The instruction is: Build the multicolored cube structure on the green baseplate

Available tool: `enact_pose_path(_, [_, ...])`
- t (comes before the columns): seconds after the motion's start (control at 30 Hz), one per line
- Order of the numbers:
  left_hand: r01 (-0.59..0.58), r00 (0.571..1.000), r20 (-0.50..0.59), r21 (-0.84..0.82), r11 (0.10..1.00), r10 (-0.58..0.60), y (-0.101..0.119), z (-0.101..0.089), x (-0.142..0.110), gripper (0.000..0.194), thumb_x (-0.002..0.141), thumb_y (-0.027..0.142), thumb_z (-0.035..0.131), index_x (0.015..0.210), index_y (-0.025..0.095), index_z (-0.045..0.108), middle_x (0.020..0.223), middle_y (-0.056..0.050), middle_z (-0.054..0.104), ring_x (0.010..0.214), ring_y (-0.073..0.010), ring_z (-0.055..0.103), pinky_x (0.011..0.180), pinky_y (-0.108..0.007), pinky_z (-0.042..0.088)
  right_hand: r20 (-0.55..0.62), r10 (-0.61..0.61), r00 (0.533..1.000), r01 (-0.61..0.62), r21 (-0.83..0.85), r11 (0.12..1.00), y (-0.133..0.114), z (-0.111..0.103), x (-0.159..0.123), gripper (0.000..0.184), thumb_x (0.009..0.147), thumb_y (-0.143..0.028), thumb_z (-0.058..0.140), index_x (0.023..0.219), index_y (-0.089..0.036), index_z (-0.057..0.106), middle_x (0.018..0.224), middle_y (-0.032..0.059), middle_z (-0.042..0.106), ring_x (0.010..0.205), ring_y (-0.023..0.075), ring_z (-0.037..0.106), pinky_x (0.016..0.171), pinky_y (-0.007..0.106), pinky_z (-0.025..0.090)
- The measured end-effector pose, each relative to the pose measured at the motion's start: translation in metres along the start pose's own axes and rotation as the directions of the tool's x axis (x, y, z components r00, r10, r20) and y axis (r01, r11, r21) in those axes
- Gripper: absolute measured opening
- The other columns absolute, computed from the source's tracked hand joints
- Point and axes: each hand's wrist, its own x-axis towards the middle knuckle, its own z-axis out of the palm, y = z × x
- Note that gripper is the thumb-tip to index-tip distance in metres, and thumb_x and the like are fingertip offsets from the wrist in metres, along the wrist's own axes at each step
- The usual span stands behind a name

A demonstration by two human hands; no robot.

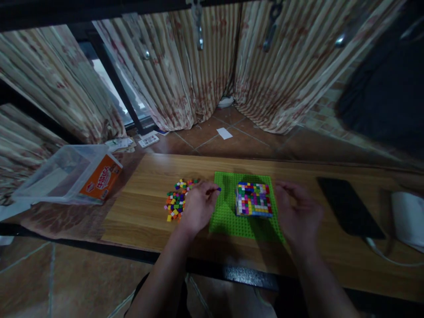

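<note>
My left hand [199, 205] is closed in a pinch on a small blue toy brick [219, 189], over the left edge of a green studded baseplate [223, 218]. A block built of many-coloured bricks [253, 198] stands on the plate, with a dark gap in its top layer. Just past the plate's right edge is my right hand [298, 214], blurred, its fingers apart with nothing seen in them. Left of and partly behind my left hand lies a pile of loose coloured bricks [175, 202].
The wooden table [142, 207] carries a black phone [351, 207] with a white cable [391, 260] and a white object [409, 218] at the right. A clear plastic bin [62, 176] with an orange label sits at the left. Patterned curtains [198, 66] hang beyond.
</note>
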Motion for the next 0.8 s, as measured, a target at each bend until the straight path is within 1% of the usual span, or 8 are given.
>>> enact_pose_path(0.03, [0.027,0.999,0.026,-0.167,0.986,-0.023,0.004,0.003,-0.002,0.015,0.088,0.022,0.058,0.091,0.016,0.072,0.091,-0.006,0.072,0.084,-0.0179,0.064,0.080,-0.031,0.050,0.037,-0.074,0.997,0.075,-0.035,0.997,-0.004,-0.001,-0.002,0.020,0.088,-0.039,0.063,0.090,-0.022,0.074,0.095,0.0058,0.073,0.094,0.0231,0.067,0.090,0.043,0.053])
enact_pose_path(0.1, [0.093,0.992,0.119,-0.445,0.891,-0.045,0.014,0.011,-0.006,0.016,0.086,0.028,0.064,0.091,0.016,0.071,0.086,-0.004,0.070,0.078,-0.0151,0.062,0.075,-0.028,0.049,0.134,-0.157,0.979,0.162,-0.029,0.986,-0.013,-0.001,-0.008,0.018,0.090,-0.038,0.061,0.093,-0.025,0.074,0.098,0.0052,0.073,0.097,0.0231,0.067,0.090,0.043,0.053])
enact_pose_path(0.17, [0.166,0.976,0.215,-0.619,0.767,-0.037,0.022,0.021,-0.010,0.021,0.082,0.035,0.070,0.091,0.015,0.072,0.081,-0.002,0.069,0.075,-0.0133,0.059,0.073,-0.026,0.048,0.230,-0.194,0.954,0.192,0.030,0.981,-0.018,0.001,-0.014,0.016,0.091,-0.036,0.061,0.098,-0.028,0.074,0.105,0.0043,0.072,0.101,0.0227,0.067,0.092,0.042,0.053])
enact_pose_path(0.3, [0.257,0.952,0.307,-0.762,0.595,-0.018,0.034,0.033,-0.013,0.027,0.077,0.040,0.076,0.086,0.014,0.074,0.078,-0.001,0.066,0.073,-0.0109,0.055,0.072,-0.024,0.045,0.375,-0.249,0.893,0.213,0.136,0.968,-0.021,0.003,-0.018,0.018,0.093,-0.033,0.061,0.106,-0.033,0.074,0.116,0.0027,0.071,0.111,0.0214,0.065,0.101,0.043,0.049])
enact_pose_path(0.4, [0.278,0.947,0.321,-0.805,0.525,-0.009,0.038,0.035,-0.013,0.027,0.077,0.040,0.077,0.084,0.015,0.075,0.074,0.000,0.064,0.069,-0.0095,0.052,0.070,-0.023,0.043,0.401,-0.249,0.881,0.195,0.171,0.966,-0.021,0.001,-0.017,0.018,0.093,-0.031,0.061,0.106,-0.035,0.074,0.115,0.0011,0.072,0.114,0.0207,0.064,0.106,0.044,0.045])
enact_pose_path(0.5, [0.299,0.943,0.330,-0.798,0.524,-0.035,0.039,0.034,-0.013,0.029,0.076,0.043,0.077,0.086,0.015,0.076,0.074,-0.001,0.063,0.067,-0.0095,0.051,0.067,-0.024,0.042,0.390,-0.218,0.895,0.154,0.190,0.970,-0.023,0.000,-0.016,0.016,0.092,-0.032,0.063,0.101,-0.033,0.076,0.111,0.0016,0.073,0.112,0.0211,0.065,0.106,0.044,0.046])
enact_pose_path(0.63, [0.283,0.951,0.301,-0.754,0.592,-0.072,0.037,0.033,-0.012,0.030,0.077,0.044,0.076,0.088,0.015,0.076,0.070,0.000,0.062,0.065,-0.0096,0.049,0.064,-0.024,0.040,0.332,-0.151,0.931,0.091,0.189,0.978,-0.021,0.000,-0.015,0.013,0.089,-0.035,0.066,0.095,-0.031,0.076,0.106,0.0024,0.073,0.106,0.0221,0.066,0.097,0.042,0.051])
enact_pose_path(0.8, [0.296,0.955,0.209,-0.725,0.621,-0.211,0.029,0.034,-0.010,0.024,0.075,0.038,0.075,0.083,0.015,0.075,0.067,0.001,0.062,0.062,-0.0094,0.047,0.062,-0.024,0.039,0.203,-0.102,0.974,0.094,0.047,0.994,-0.007,-0.004,-0.006,0.016,0.088,-0.037,0.065,0.093,-0.028,0.077,0.108,0.0055,0.069,0.106,0.0230,0.064,0.094,0.042,0.052])
